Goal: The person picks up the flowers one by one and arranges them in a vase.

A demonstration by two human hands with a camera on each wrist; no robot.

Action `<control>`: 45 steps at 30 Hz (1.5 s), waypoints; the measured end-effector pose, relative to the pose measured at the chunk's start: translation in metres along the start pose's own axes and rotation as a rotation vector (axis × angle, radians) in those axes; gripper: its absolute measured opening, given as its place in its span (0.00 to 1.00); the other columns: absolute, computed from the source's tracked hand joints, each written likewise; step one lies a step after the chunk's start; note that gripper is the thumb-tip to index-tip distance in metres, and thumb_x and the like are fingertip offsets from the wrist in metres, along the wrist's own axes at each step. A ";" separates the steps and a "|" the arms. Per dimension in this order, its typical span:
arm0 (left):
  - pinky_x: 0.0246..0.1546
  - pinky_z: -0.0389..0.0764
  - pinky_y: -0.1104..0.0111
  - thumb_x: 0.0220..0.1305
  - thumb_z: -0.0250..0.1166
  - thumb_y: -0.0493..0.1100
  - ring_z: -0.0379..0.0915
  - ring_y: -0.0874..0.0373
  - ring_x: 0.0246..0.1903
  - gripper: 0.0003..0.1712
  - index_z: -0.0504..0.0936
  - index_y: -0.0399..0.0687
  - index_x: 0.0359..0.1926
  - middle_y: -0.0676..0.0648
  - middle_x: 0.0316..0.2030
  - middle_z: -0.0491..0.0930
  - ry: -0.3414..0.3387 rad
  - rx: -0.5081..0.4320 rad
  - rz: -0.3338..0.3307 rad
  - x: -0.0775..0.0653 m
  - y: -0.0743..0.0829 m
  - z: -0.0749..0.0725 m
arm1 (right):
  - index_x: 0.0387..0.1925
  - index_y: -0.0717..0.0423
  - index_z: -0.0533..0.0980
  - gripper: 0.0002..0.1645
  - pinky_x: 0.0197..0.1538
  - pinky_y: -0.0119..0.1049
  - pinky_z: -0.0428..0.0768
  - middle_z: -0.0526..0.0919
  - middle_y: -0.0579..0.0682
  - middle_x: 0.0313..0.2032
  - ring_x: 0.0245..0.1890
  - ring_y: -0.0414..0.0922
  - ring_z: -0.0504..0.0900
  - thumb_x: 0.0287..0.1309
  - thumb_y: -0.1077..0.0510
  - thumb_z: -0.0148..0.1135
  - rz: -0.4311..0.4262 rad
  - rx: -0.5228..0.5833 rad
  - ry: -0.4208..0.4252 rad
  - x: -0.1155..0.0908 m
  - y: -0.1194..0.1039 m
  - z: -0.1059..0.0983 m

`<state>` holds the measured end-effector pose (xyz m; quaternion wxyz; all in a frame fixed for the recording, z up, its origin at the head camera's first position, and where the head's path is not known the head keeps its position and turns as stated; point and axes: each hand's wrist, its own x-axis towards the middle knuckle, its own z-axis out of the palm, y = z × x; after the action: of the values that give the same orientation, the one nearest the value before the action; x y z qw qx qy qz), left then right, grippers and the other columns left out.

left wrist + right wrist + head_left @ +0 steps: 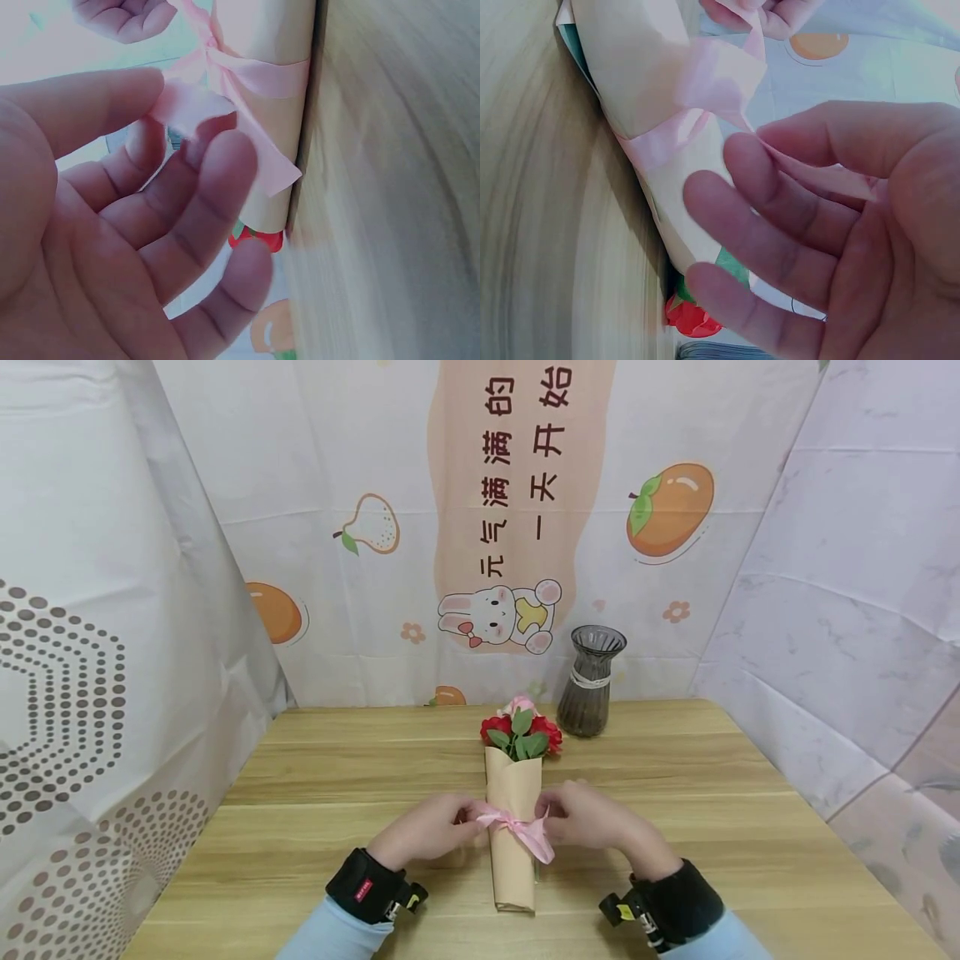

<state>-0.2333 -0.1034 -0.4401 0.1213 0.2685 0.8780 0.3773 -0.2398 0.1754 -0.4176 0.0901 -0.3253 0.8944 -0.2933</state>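
A bouquet wrapped in tan paper [513, 877] lies on the table, its red roses [547, 732], pink bloom [519, 703] and green leaves pointing to the back. Around its middle runs a pink ribbon [528, 835], crossed or knotted at the front. On the left side, my left hand [442, 827] pinches one part of the ribbon [191, 109] between thumb and fingers. My right hand [588, 817] pinches another part, and the ribbon's tail [825, 180] runs across its palm. How the knot is formed is too small to tell.
A grey ribbed glass vase [588, 693] with pale cord around its neck stands behind the bouquet, right of the blooms. The wooden table [337, 752] meets a printed cloth backdrop [337, 443] at the rear. Cloth also hangs along both sides.
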 end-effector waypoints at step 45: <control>0.23 0.68 0.72 0.67 0.71 0.47 0.66 0.66 0.22 0.08 0.84 0.56 0.29 0.61 0.20 0.73 0.251 0.088 0.151 -0.006 0.017 -0.013 | 0.34 0.49 0.86 0.02 0.29 0.32 0.77 0.80 0.34 0.26 0.25 0.32 0.75 0.63 0.60 0.70 -0.098 -0.011 0.265 -0.008 -0.013 -0.016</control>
<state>-0.2271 -0.1049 -0.4190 -0.0299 0.2898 0.8791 0.3772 -0.2322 0.1795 -0.3975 -0.0449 -0.3277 0.8831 -0.3327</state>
